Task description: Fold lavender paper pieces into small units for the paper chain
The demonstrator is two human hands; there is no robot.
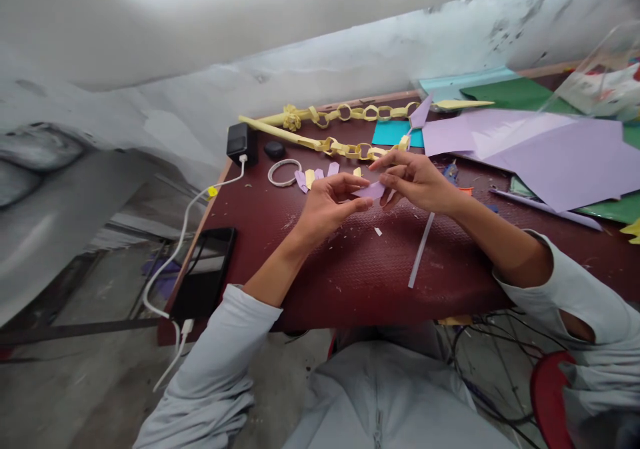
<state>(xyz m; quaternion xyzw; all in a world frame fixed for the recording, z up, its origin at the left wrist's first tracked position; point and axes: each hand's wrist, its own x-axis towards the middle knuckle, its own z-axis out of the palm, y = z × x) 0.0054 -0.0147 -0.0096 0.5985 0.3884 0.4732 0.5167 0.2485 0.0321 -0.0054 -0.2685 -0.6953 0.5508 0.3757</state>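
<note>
A small piece of purple paper is pinched between my two hands above the dark red table. My left hand grips its left end between thumb and fingers. At its right end, the fingers of my right hand close on it and partly hide it. Just behind my hands lie small folded tabs of purple and yellow paper. A narrow pale strip lies in front of my right hand, and a tiny white scrap is near it.
Yellow paper chains stretch along the back. Purple sheets and a green sheet cover the right side. To the left are a roll of tape, a black charger, a white cable and a black phone.
</note>
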